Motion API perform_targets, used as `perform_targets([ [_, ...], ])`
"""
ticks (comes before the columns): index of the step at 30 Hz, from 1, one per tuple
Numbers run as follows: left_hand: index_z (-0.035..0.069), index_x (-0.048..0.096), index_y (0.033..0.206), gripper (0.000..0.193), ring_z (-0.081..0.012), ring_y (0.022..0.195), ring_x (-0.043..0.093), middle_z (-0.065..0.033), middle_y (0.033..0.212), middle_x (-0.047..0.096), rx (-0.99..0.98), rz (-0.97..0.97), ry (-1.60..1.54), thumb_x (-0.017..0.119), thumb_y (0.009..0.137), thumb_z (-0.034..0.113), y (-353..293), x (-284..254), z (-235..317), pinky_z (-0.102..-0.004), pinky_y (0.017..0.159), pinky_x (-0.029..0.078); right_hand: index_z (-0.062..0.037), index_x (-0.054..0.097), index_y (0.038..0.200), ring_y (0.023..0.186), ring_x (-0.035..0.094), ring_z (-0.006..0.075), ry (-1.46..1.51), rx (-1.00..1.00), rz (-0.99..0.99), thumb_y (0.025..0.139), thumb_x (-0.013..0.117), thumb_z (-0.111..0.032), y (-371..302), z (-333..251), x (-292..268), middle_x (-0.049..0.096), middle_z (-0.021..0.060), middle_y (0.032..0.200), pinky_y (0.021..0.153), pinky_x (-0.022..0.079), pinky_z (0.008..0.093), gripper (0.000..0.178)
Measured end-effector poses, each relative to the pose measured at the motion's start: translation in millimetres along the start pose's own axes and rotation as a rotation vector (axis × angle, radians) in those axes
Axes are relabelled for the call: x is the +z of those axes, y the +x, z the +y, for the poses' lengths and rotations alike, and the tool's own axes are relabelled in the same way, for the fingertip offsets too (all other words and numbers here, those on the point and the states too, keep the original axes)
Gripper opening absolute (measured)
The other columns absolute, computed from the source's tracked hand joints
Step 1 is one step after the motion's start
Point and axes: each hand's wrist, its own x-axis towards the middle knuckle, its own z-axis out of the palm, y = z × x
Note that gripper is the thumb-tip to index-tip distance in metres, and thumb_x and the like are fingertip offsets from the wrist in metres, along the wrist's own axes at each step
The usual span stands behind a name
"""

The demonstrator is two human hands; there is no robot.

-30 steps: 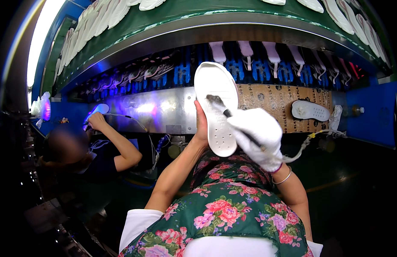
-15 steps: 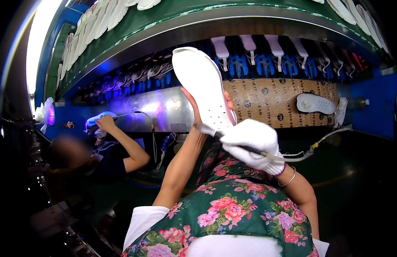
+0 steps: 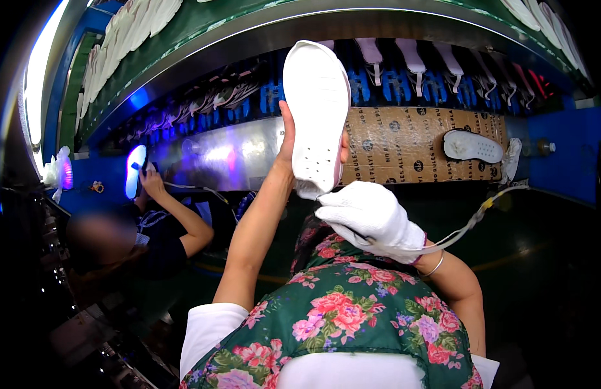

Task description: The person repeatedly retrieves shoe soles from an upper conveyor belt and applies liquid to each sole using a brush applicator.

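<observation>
A white shoe sole [image 3: 316, 107], with small holes near its heel end, stands out lengthwise in front of me. My bare left hand [image 3: 286, 146] is closed around it from beneath, thumb along the left edge and fingertips showing at the right edge. In a white knitted glove, my right hand [image 3: 372, 217] grips a brush, mostly hidden by the glove, fed by a thin clear hose [image 3: 466, 227]. The brush tip is at the sole's near end, by the heel; whether it touches cannot be made out.
Brown printed cardboard [image 3: 394, 146] covers part of the metal bench, where another white sole [image 3: 472, 146] lies. Behind run rows of pinkish shoe uppers [image 3: 410, 57] on a rack. More soles [image 3: 128, 45] line the green upper shelf. At left, a co-worker's hand [image 3: 152, 181] holds a blue-lit sole.
The white sole has moved up and right and turned more upright in my left hand. My right hand has shifted slightly left, with the brush. The co-worker's sole has tilted upright.
</observation>
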Motion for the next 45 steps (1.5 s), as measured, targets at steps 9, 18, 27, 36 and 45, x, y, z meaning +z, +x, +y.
perform_targets([
  [9, 0.008, 0.043, 0.142, 0.098, -0.0405, 0.083, 0.069, -0.0284, 0.104, 0.064, -0.370, -0.141, -0.026, 0.045, 0.078, 0.081, 12, -5, 12, -0.0495, 0.069, 0.060, -0.0075, 0.070, 0.097, 0.081, 0.068, 0.0251, -0.284, -0.084, -0.044, 0.072, 0.075, -0.004, 1, -4, -5, 0.070, 0.0101, 0.094, 0.070, 0.055, 0.0356, 0.026],
  [18, 0.001, 0.048, 0.140, 0.077, -0.0216, 0.114, 0.061, -0.0184, 0.130, 0.058, -0.534, 0.073, 0.770, 0.047, 0.093, 0.062, 21, 23, 28, -0.0324, 0.091, 0.054, -0.0077, 0.070, 0.094, 0.080, 0.069, 0.0283, -0.068, -0.005, 0.039, 0.072, 0.074, -0.001, 5, 4, -10, 0.070, 0.0093, 0.091, 0.069, 0.056, 0.0371, 0.024],
  [27, -0.002, 0.042, 0.143, 0.086, -0.0304, 0.135, 0.043, -0.0192, 0.147, 0.044, -0.695, -0.169, 1.326, 0.031, 0.096, 0.069, 39, -5, 24, -0.0336, 0.114, 0.030, -0.0102, 0.072, 0.091, 0.078, 0.070, 0.0264, -0.053, 0.182, 0.060, 0.074, 0.078, -0.007, 4, 1, -7, 0.072, 0.0088, 0.088, 0.072, 0.056, 0.0340, 0.018],
  [36, 0.005, 0.040, 0.146, 0.099, -0.0353, 0.142, 0.033, -0.0191, 0.153, 0.034, -0.654, -0.138, 1.544, 0.025, 0.086, 0.083, 44, 47, 52, -0.0361, 0.116, 0.026, -0.0106, 0.072, 0.092, 0.078, 0.067, 0.0274, -0.065, 0.125, -0.044, 0.074, 0.076, -0.006, 6, 8, -20, 0.071, 0.0091, 0.092, 0.070, 0.055, 0.0346, 0.018],
  [45, 0.008, 0.035, 0.148, 0.064, -0.0231, 0.115, 0.060, -0.0125, 0.138, 0.053, -0.107, -0.189, -0.118, 0.030, 0.102, 0.053, 31, -3, -13, -0.0375, 0.098, 0.051, 0.0049, 0.071, 0.101, 0.085, 0.068, 0.0154, 0.235, 0.564, 0.431, 0.079, 0.073, 0.004, 2, 14, -58, 0.072, 0.0119, 0.096, 0.076, 0.054, 0.0259, 0.022],
])
